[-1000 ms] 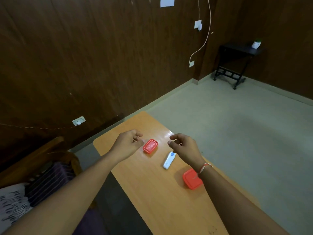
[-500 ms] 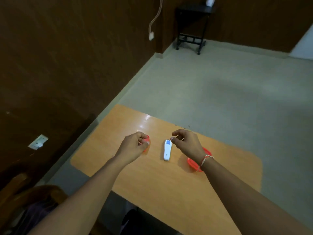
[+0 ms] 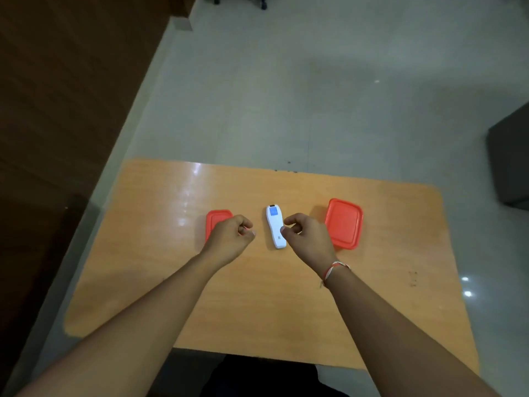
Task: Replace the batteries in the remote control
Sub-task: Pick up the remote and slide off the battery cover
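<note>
A white remote control (image 3: 275, 226) with a small blue screen lies lengthwise on the orange table (image 3: 257, 296), between my two hands. My left hand (image 3: 230, 239) hovers just left of it, fingers curled in a loose fist with nothing seen in it, partly covering a small red lidded box (image 3: 216, 219). My right hand (image 3: 307, 239) sits just right of the remote, fingers curled, thumb tip close to the remote's lower edge. A larger red lidded box (image 3: 343, 223) stands right of that hand. No batteries show.
The table's far edge runs just beyond the remote, with grey floor (image 3: 315, 96) behind it. A dark wooden wall (image 3: 57, 96) lies to the left. A dark block (image 3: 512, 161) stands at the right edge. A thread band circles my right wrist.
The view has tilted down and swung right, so the table now faces me squarely. Both hands keep their curled pose beside the remote; the red boxes now show on either side.
</note>
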